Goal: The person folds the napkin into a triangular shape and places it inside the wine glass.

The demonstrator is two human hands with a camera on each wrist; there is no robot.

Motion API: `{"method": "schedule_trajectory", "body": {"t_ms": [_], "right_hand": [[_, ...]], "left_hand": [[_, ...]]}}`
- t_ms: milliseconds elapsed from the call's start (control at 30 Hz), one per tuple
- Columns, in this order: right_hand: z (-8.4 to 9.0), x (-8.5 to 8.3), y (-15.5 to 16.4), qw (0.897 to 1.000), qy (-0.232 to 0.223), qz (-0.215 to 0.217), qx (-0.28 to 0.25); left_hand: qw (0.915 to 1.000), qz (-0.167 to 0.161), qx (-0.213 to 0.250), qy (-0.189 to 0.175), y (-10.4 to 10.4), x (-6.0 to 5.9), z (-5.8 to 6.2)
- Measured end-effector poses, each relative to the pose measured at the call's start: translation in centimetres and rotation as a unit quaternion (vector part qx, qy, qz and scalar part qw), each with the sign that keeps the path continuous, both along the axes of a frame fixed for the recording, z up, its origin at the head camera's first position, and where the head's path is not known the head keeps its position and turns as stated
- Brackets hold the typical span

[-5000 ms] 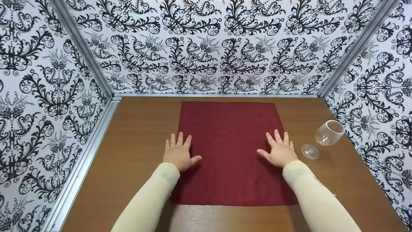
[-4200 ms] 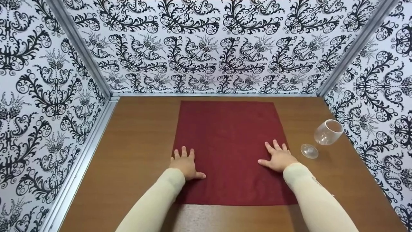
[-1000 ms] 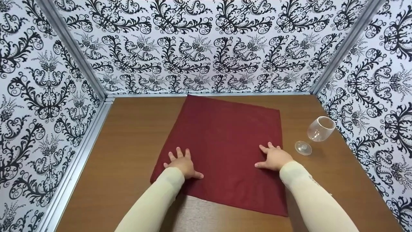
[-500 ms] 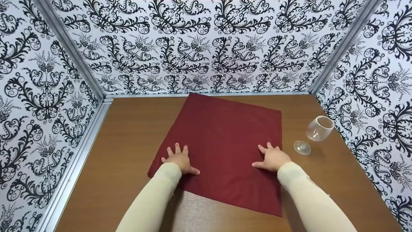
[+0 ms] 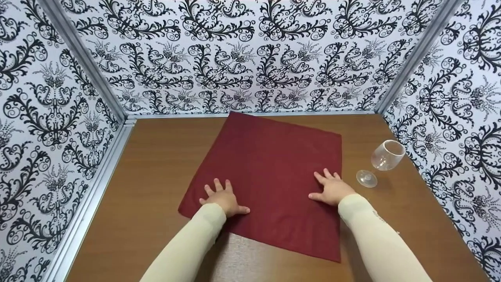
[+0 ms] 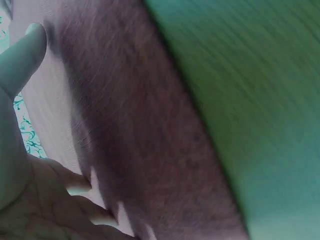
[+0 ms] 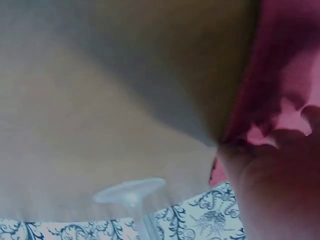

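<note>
A dark red cloth napkin (image 5: 274, 156) lies flat on the wooden table, turned a little so its near edge slopes down to the right. My left hand (image 5: 222, 200) rests on its left part with fingers spread. In the left wrist view, the thumb and fingertips of that hand (image 6: 45, 205) meet the cloth (image 6: 150, 130). On the right side of the napkin, near its edge, my right hand (image 5: 332, 188) lies with fingers apart. Right of that hand a clear stemmed glass (image 5: 387, 156) stands upright; its foot (image 7: 130, 191) appears in the right wrist view.
The wooden table (image 5: 148, 168) is bordered by metal rails (image 5: 105, 160) at the left and back. Patterned black-and-white walls (image 5: 235, 58) enclose it on three sides. The napkin's far left corner reaches the back rail.
Five seconds ago the napkin lay square to the table; it has since turned clockwise under both hands. Over the last half second the hands shift only slightly.
</note>
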State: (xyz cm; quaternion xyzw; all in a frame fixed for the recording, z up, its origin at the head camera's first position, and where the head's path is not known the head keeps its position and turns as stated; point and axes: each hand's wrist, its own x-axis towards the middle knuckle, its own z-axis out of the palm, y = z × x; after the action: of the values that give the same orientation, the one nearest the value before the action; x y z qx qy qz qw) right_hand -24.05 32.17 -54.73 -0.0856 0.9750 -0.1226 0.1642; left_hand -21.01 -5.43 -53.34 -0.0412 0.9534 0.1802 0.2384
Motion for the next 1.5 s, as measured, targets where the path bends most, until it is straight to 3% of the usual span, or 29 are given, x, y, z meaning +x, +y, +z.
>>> {"method": "schedule_trajectory", "body": {"t_ms": [433,1133,1500], "right_hand": [[-0.2,0.2,-0.3,1.0,-0.015,-0.01,0.001],[-0.2,0.2,-1.1,0.998,-0.016,-0.011,0.053],[0.1,-0.4,-0.6,1.0,0.02,-0.006,-0.005]], "left_hand": [[0.9999,-0.009,-0.006,0.008,-0.5,-0.7,-0.5],[0.9995,-0.028,0.004,0.013,-1.3,-1.3,-0.5],[0.9995,-0.01,-0.007,0.029,0.2,-0.3,-0.1]]}}
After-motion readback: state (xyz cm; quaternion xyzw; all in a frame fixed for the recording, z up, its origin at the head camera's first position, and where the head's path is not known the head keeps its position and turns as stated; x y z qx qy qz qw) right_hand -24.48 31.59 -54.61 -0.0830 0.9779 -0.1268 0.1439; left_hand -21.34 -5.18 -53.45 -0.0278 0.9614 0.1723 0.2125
